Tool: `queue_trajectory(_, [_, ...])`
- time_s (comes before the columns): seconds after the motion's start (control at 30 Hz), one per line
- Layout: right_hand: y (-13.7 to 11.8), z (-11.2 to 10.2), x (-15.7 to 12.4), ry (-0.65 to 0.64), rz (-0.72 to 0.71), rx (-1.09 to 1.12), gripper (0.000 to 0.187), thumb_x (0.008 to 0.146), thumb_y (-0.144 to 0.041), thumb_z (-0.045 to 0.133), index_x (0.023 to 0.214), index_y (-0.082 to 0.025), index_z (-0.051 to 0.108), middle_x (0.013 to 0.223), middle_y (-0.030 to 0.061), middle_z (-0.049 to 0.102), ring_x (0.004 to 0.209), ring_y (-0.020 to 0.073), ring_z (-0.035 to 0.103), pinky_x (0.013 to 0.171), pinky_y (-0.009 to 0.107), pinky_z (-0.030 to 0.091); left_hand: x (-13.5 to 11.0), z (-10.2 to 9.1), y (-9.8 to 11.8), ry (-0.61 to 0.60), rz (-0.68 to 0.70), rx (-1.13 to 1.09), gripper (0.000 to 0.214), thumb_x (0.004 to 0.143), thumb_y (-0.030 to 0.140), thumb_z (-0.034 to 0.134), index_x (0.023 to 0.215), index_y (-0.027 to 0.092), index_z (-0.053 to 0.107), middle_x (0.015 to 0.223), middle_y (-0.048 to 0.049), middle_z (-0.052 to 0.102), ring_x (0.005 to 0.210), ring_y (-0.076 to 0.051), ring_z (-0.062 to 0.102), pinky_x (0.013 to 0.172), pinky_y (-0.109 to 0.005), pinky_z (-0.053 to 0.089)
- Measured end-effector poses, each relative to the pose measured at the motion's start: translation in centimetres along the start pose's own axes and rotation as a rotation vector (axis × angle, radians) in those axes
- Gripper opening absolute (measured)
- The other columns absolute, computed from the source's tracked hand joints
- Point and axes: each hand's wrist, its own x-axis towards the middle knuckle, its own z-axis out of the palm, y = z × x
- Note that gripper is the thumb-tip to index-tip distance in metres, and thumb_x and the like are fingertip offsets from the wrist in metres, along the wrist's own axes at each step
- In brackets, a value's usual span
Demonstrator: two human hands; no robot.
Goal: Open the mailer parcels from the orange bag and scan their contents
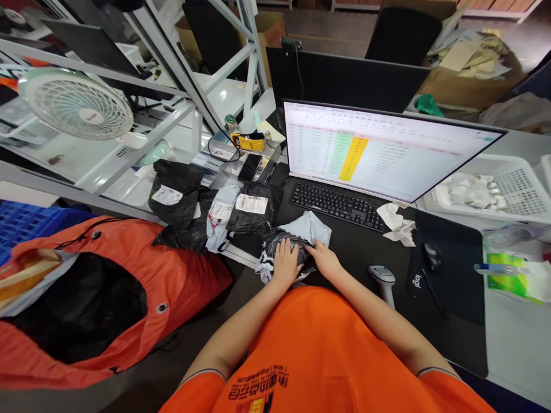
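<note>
A grey-white plastic mailing bag [313,225] with a crumpled dark plastic part [275,240] lies on the desk mat right in front of me. My left hand [286,261] rests on the dark plastic with its fingers spread. At the bag's right side, my right hand [326,260] has its fingers together on the edge of the plastic. The bag's contents are hidden. Just beyond to the left sit a black parcel [258,215] with a white label, a grey parcel [220,215] and another black parcel [176,192].
Ahead stand a monitor [387,149] showing a spreadsheet and a keyboard [336,203]. A barcode scanner [382,278], crumpled tissue [396,223] and a mouse [431,256] lie to the right. An orange sack [181,281] hangs open at left, below a fan [77,106]. A white basket [525,186] is far right.
</note>
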Motion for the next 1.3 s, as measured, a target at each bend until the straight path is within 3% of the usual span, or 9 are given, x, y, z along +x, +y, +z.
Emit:
queue_trajectory(0.2, [1.2,1.2,-2.2,-0.054,0.126,0.016,0.053,0.096,-0.005,0.031,0.146,-0.019,0.045,0.119,0.0131,0.053,0.104,0.0206,0.057,0.083,0.027,0.049,2.1,-1.6,-1.8,0.004,-0.152,-0.207,0.027,0.085,0.014,0.057,0.109,0.021,0.067,0.128,-0.0118,0.065,0.128,-0.028,0.054,0.106,-0.039,0.041])
queue_trajectory(0.3, [1.3,1.1,-3.5,-0.048,0.175,0.023,0.053,0.096,-0.004,0.031,0.144,-0.019,0.048,0.117,0.0126,0.054,0.102,0.0196,0.058,0.084,0.025,0.048,3.5,-3.3,-4.4,0.068,-0.32,-0.245,0.027,0.093,0.016,0.041,0.105,0.018,0.065,0.11,-0.0125,0.071,0.103,-0.025,0.066,0.089,-0.034,0.048])
queue_trajectory(0.47, [1.3,0.1,-4.6,0.005,0.208,-0.002,0.048,0.098,-0.007,0.034,0.14,-0.022,0.051,0.114,0.0119,0.053,0.104,0.021,0.054,0.078,0.024,0.047,3.8,-5.6,-7.8,0.197,-0.451,-0.309,0.031,0.099,0.02,0.032,0.111,0.011,0.059,0.116,-0.0164,0.067,0.108,-0.024,0.06,0.093,-0.032,0.042])
queue_trajectory(0.7, [1.4,-2.2,-5.5,0.071,0.247,-0.091,0.038,0.099,-0.013,0.037,0.126,-0.022,0.063,0.131,0.015,0.047,0.108,0.0263,0.05,0.079,0.032,0.048,3.4,-6.0,-7.1,0.18,-0.449,-0.398,0.027,0.098,0.017,0.034,0.109,0.013,0.059,0.111,-0.0159,0.069,0.104,-0.024,0.062,0.089,-0.033,0.043])
queue_trajectory(0.83, [0.1,-3.0,-4.9,0.174,-0.002,-0.021,0.041,0.1,-0.014,0.035,0.136,-0.015,0.056,0.141,0.0183,0.042,0.123,0.0295,0.042,0.102,0.041,0.039,4.1,-5.0,-4.8,0.075,-0.338,-0.448,0.024,0.093,0.016,0.042,0.093,0.017,0.066,0.096,-0.0095,0.072,0.092,-0.021,0.065,0.081,-0.03,0.046])
queue_trajectory(0.97, [-1.6,-2.0,-2.1,0.039,-0.373,0.042,0.031,0.1,-0.014,0.044,0.12,-0.021,0.067,0.11,0.0069,0.062,0.104,0.0177,0.055,0.097,0.028,0.041,3.8,-4.2,-2.3,-0.014,-0.187,-0.477,0.018,0.089,0.019,0.051,0.09,0.019,0.069,0.093,-0.0053,0.073,0.091,-0.019,0.066,0.084,-0.029,0.048])
queue_trajectory(1.03, [-1.7,-1.2,-0.6,-0.006,-0.443,0.046,0.028,0.098,-0.013,0.047,0.112,-0.02,0.07,0.104,0.0053,0.063,0.099,0.0161,0.057,0.094,0.026,0.043,2.9,-4.1,-2.0,0.002,-0.131,-0.459,0.022,0.084,0.021,0.059,0.104,0.021,0.068,0.111,-0.0069,0.071,0.109,-0.022,0.062,0.097,-0.033,0.045])
queue_trajectory(1.17, [-0.8,-0.4,1.1,-0.015,-0.461,0.036,0.036,0.09,-0.01,0.056,0.125,-0.016,0.063,0.123,0.0098,0.057,0.113,0.0182,0.053,0.1,0.027,0.042,0.3,-3.4,-3.6,-0.014,-0.292,-0.354,0.08,0.068,0.024,0.074,0.142,0.023,0.043,0.157,-0.0161,0.034,0.143,-0.037,0.032,0.114,-0.051,0.029])
queue_trajectory(1.3, [-1.3,0.3,1.3,-0.042,-0.51,-0.008,0.083,0.07,-0.014,0.078,0.146,-0.017,0.044,0.144,0.0163,0.041,0.133,0.0291,0.038,0.111,0.039,0.034,-1.3,-1.5,-5.7,-0.216,-0.418,-0.445,0.092,0.064,0.022,0.074,0.146,0.014,0.033,0.142,-0.0246,0.049,0.127,-0.035,0.054,0.1,-0.042,0.045])
